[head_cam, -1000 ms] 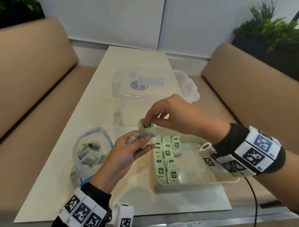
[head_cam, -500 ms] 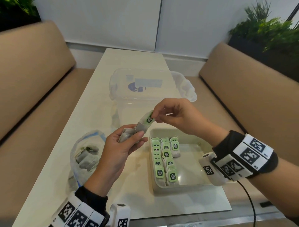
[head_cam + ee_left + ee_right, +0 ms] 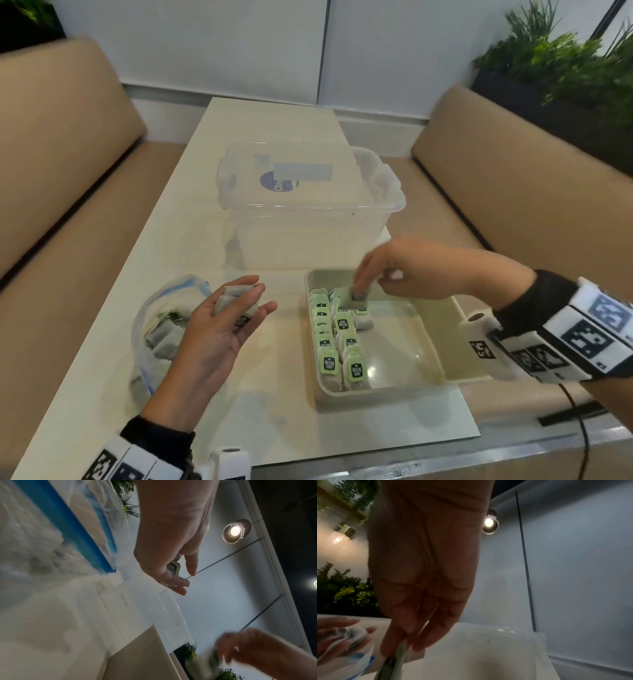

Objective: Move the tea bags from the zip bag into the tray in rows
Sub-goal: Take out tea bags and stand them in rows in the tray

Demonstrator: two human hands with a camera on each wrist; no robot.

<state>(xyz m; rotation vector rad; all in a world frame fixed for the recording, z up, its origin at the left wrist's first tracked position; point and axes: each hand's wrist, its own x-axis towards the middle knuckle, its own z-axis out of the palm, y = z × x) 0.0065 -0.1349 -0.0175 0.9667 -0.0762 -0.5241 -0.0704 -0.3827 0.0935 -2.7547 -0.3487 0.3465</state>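
Observation:
My right hand (image 3: 363,287) pinches one green-tagged tea bag (image 3: 358,298) by its top, just above the far left part of the cream tray (image 3: 428,346). In the right wrist view the same tea bag (image 3: 397,660) hangs below the fingertips. Two full rows of tea bags (image 3: 330,363) stand along the tray's left wall, and a third row (image 3: 363,320) has begun beside them. My left hand (image 3: 253,301) is held palm up left of the tray, with a small stack of tea bags (image 3: 234,303) lying on its nearly straight fingers. Under it lies the clear zip bag (image 3: 161,332) with more tea bags.
A clear plastic storage box (image 3: 308,212) stands just behind the tray. Beige sofas (image 3: 68,205) flank the table on both sides. The tray's right half is bare. A black cable (image 3: 579,421) runs off the table's near right corner.
My right hand took one tea bag from my left hand's stack and carried it right and down to the tray. The left hand sank and its fingers spread.

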